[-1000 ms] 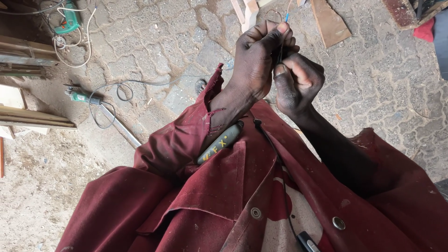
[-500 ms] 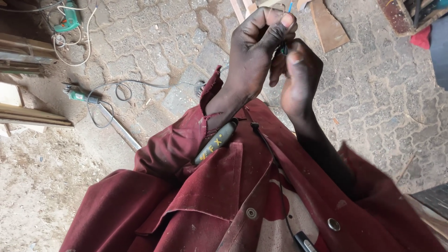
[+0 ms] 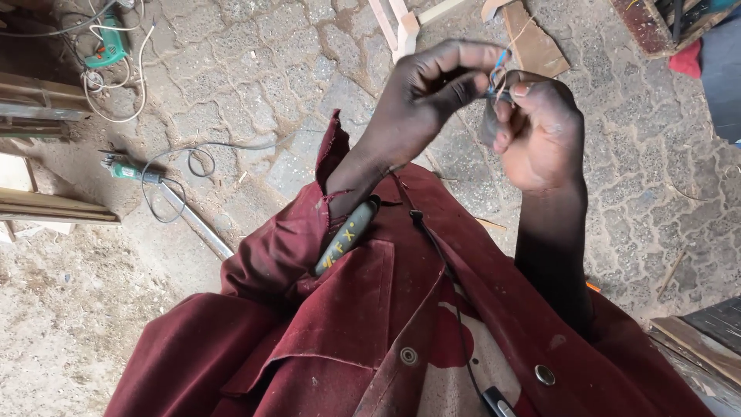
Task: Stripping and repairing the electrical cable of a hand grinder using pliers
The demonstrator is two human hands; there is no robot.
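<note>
Left hand (image 3: 421, 104) and right hand (image 3: 540, 135) raised together, both grips pinched on thin wires (image 3: 498, 73). Tool handle (image 3: 345, 236) in coat pocket.

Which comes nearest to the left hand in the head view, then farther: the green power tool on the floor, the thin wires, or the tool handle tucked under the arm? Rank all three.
1. Thin wires, pinched at the left hand fingertips.
2. Tool handle, below, against the red coat.
3. Green power tool, far left on the paving.
</note>
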